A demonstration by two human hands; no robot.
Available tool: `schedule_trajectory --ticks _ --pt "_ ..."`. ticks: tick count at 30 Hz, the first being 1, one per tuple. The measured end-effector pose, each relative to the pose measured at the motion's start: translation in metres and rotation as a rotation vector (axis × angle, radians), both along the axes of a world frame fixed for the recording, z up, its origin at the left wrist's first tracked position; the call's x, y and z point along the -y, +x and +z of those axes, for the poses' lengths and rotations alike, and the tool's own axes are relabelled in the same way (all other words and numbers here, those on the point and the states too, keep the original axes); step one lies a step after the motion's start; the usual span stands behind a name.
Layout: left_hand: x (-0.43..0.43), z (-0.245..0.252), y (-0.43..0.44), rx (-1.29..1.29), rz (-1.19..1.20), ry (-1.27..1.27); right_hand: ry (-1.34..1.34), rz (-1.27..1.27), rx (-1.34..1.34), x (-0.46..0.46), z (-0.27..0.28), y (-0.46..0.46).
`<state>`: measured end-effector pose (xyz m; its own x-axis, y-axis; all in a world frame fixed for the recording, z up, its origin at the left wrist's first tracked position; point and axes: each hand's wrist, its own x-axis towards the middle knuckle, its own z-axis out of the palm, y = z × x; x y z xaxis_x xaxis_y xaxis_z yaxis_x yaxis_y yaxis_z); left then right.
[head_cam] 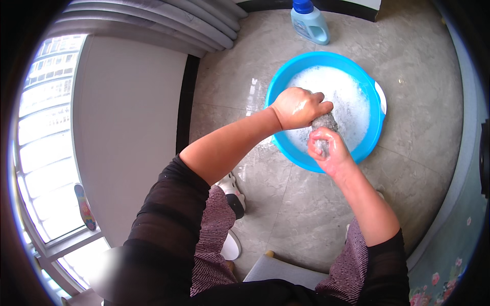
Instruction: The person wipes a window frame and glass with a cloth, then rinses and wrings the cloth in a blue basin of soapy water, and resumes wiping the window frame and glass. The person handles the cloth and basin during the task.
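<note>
My left hand [300, 108], wet and with suds on its back, grips the upper end of a bunched grey wet cloth [324, 122]. Just below it, my right hand [328, 150] is closed around the cloth's lower part, with foam between the fingers. Both hands are over a round blue plastic basin [281, 82] on the floor. White soap suds [354, 114] cover the water in it. The cloth's exact kind cannot be told.
A light-blue detergent bottle [311, 23] with a dark-blue cap stands beyond the basin. Grey curtains [183, 19] hang at the upper left. A grey padded stool [281, 269] is between my legs, and a patterned slipper [232, 191] lies left of them.
</note>
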<state>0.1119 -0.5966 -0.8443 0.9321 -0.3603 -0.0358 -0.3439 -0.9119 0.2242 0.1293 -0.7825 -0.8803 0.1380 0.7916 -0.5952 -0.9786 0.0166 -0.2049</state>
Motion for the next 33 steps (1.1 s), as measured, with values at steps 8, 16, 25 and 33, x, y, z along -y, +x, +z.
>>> schedule_trajectory --ticks 8,16,25,33 --pt "0.022 0.013 -0.031 -0.31 0.831 -0.161 -0.127 -0.104 0.29 0.013 0.007 0.048" --pt "0.056 0.135 -0.105 -0.272 1.363 -1.021 -0.518 0.394 1.293 0.009 0.075 0.082" --pt "0.112 0.263 -0.157 0.091 1.373 -0.967 -0.072 0.082 0.968 0.032 0.252 -0.014" --pt "0.14 0.251 -0.18 -0.019 1.152 -0.847 -0.05 -0.186 0.917 0.023 0.269 -0.092"
